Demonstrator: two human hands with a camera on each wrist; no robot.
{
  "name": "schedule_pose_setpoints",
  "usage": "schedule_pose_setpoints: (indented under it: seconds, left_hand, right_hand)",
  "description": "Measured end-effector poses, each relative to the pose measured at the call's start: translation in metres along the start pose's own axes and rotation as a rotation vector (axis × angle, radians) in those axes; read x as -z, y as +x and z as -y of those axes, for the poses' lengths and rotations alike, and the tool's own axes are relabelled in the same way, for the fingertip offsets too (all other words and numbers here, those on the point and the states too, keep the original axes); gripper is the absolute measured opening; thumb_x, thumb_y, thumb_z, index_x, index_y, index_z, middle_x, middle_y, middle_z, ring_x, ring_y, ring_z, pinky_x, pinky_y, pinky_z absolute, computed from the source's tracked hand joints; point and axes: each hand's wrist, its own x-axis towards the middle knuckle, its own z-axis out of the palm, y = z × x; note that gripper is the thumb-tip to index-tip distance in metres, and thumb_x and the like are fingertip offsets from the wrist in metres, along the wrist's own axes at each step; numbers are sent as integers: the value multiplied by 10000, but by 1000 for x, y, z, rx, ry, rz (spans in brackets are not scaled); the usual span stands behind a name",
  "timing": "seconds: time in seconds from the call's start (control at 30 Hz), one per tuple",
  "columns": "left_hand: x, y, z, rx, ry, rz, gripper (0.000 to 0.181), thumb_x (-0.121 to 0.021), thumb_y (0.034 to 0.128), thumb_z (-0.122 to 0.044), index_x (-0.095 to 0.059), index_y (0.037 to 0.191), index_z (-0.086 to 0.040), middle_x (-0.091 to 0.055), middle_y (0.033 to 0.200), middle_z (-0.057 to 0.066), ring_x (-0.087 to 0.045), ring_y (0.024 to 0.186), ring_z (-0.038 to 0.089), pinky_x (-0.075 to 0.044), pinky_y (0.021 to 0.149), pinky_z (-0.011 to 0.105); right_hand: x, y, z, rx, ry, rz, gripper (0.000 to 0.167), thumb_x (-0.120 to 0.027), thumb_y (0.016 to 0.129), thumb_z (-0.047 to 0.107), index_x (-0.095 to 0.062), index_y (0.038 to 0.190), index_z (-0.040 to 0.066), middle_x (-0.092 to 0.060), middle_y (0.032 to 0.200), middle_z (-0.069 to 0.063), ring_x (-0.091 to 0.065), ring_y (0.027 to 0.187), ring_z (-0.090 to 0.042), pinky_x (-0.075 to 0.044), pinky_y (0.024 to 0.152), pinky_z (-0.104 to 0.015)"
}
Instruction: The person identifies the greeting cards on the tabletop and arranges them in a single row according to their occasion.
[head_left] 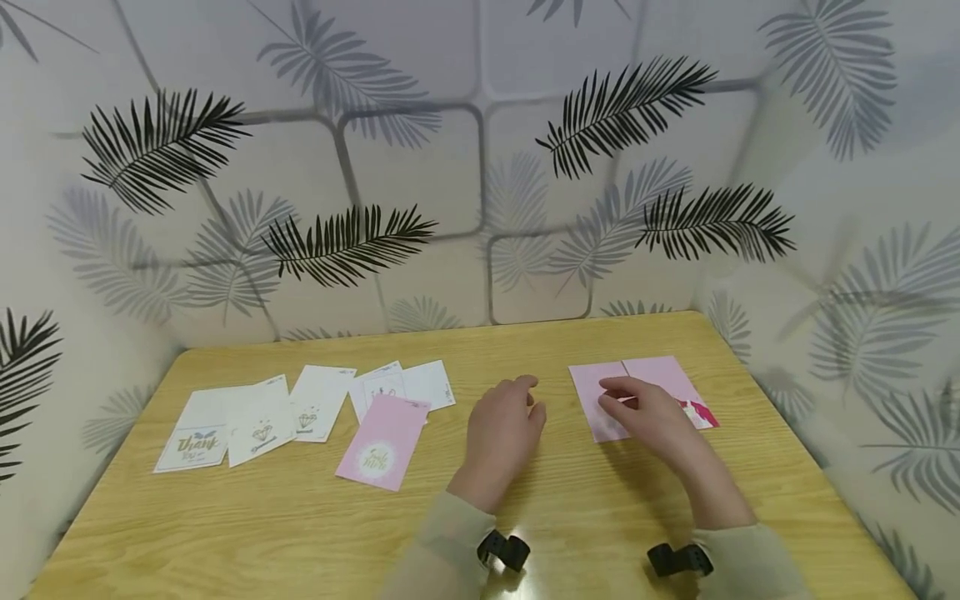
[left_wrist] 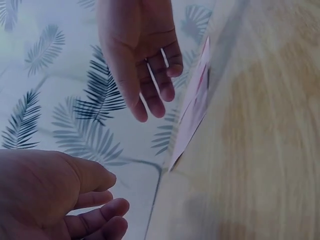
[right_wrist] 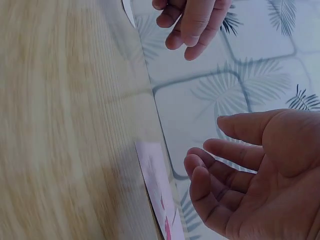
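Nearest are two pale sleeves (head_left: 450, 542), each with one black wrist device (head_left: 504, 550) at its cuff. Beyond the cuffs are two hands, both released. The left hand (head_left: 501, 437) is over the middle of the table (head_left: 300, 542), its fingers loosely bent. The right hand (head_left: 656, 417) is over two pink panels (head_left: 592, 383), its fingers loosely curved and apart from them in the right wrist view. The panels lie side by side with a thin dark gap at the top of their seam; whether they are two cards or one opened out cannot be told. One red picture (head_left: 702, 414) is printed at the lower right of the pair.

Left of the left hand lies one pink card (head_left: 384, 421) with a pale round patch and gold lettering, its upper end overlapping white cards behind. At least five white cards (head_left: 318, 396) spread leftward in overlapping groups: one reads "Thank you", two show a gold diamond. The overlaps leave the exact count uncertain.

Bare wood runs between the pink card and the panels, and in front of both. The panels sit near the table's right edge, the "Thank you" card near its left. Behind the back edge rises one leaf-patterned wall (head_left: 420, 50).
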Motion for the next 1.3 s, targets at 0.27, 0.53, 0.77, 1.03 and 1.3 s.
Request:
schedule_pose_setpoints:
  seconds: [0.27,0.53,0.77,1.03,1.3]
  left_hand:
    - [32,-13,28,76,-38,-33,362,-748,1070,-227,-729,1411,-107,-747,1181,70,-724,984,281,-596,775,448]
    - [51,-27,68,139,-38,-84,381,-763,1048,-185,-719,1407,-64,-732,1209,122,-732,1029,314,-600,786,473]
    - [72,-35,101,182,-17,-94,394,-745,1052,-184,-706,1419,-46,-732,1216,144,-713,1100,351,-595,849,529]
    - [89,-42,131,251,14,-93,436,-741,1052,-204,-683,1452,-38,-719,1192,151,-690,1056,370,-578,823,546]
    - [103,-42,151,308,28,-66,472,-764,1036,-212,-669,1447,1,-705,1171,194,-668,1010,390,-564,813,567]
  right_hand:
    - [-21,-4,24,19,174,85,541,-644,1137,274,-554,1575,-31,-681,1380,-198,-681,1190,-341,-612,914,-427]
    - [-40,-6,44,40,307,130,562,-635,1145,245,-502,1597,-62,-658,1350,-194,-685,1163,-322,-612,966,-445]
    - [-68,2,63,69,353,176,552,-635,1143,216,-499,1601,-61,-661,1361,-193,-697,1155,-303,-613,965,-436]
    - [-90,7,81,59,369,208,526,-644,1138,195,-529,1586,-55,-691,1331,-159,-717,1114,-258,-629,933,-428]
    - [-109,13,95,58,422,249,509,-652,1131,178,-549,1569,-60,-680,1350,-165,-716,1133,-259,-631,922,-399]
